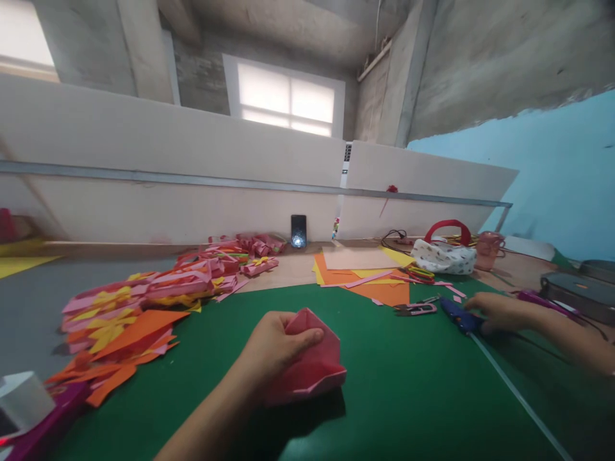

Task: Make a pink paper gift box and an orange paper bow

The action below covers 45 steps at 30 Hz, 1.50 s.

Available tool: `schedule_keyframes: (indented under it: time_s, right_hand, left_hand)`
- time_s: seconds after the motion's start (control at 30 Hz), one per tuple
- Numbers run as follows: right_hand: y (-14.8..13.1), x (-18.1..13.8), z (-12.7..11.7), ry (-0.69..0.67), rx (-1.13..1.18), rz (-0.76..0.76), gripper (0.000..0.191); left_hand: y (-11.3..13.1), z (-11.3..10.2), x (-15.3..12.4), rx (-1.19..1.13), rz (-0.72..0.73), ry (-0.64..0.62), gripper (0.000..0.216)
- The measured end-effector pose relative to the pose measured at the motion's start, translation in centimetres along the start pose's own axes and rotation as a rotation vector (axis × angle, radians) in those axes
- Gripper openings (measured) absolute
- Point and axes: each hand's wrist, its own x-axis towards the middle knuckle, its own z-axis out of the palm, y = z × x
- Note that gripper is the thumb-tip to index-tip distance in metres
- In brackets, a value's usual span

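My left hand is closed around a folded pink-red paper piece, holding it just above the green mat near the front middle. Far out to the right, my right hand rests on the mat with its fingers over the blue glue gun; the fingers are curled round its rear end. A thin white cord runs from the glue gun toward the front right.
Piles of pink, orange and yellow cut paper lie at the left. Orange and yellow sheets, small scissors, a white bag with red handle, a pink cup and a phone stand behind. A white tape roll sits front left.
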Motion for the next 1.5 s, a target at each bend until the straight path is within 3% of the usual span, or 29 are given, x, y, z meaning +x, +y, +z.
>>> schedule_keyframes:
  time_s: [0.1, 0.23, 0.33, 0.43, 0.6, 0.87, 1.0, 1.1, 1.2, 1.3, 1.5]
  right_hand:
    - [-4.3, 1.7, -1.3, -0.177, 0.051, -0.143, 0.019]
    - [-15.9, 1.6, -1.6, -0.325, 0.280, -0.438, 0.018]
    - [-23.8, 0.3, 0.0, -0.332, 0.382, -0.480, 0.021]
    - [-27.2, -0.7, 2.6, -0.260, 0.443, -0.471, 0.020]
    - [-26.5, -0.4, 5.5, -0.234, 0.584, -0.497, 0.025]
    - [-24.8, 0.5, 6.8, -0.194, 0.814, -0.443, 0.025]
    - [-24.3, 1.1, 7.2, -0.196, 0.887, -0.367, 0.026]
    - [-24.2, 1.1, 7.2, -0.302, 0.967, -0.326, 0.019]
    - [-24.2, 0.8, 7.3, -0.501, 1.052, -0.318, 0.005]
    - [-24.1, 0.5, 7.5, -0.647, 1.082, -0.301, 0.006]
    - [-24.1, 0.3, 8.0, -0.724, 1.073, -0.249, 0.013]
  left_hand:
    - [0.1, 0.2, -0.1, 0.015, 0.018, 0.012, 0.024]
    - [0.1, 0.2, -0.1, -0.005, 0.052, 0.054, 0.022]
    - [0.0, -0.2, 0.2, -0.022, 0.075, 0.068, 0.025]
    - [-0.2, -0.8, 0.7, -0.014, 0.084, 0.055, 0.033]
    - [-0.5, -0.9, 1.1, 0.017, 0.066, 0.047, 0.036]
    - [-0.1, -1.3, 0.7, -0.010, 0.038, -0.046, 0.048]
    - [0.2, -1.7, 0.3, -0.024, 0.015, -0.040, 0.039]
    - [0.2, -1.9, 0.4, 0.004, -0.018, -0.023, 0.031]
    - [-0.1, -2.0, 1.0, 0.023, -0.015, 0.030, 0.029]
    - [-0.7, -2.1, 1.6, 0.054, -0.007, 0.052, 0.028]
    - [-1.1, -2.0, 1.6, 0.172, -0.001, 0.035, 0.020]
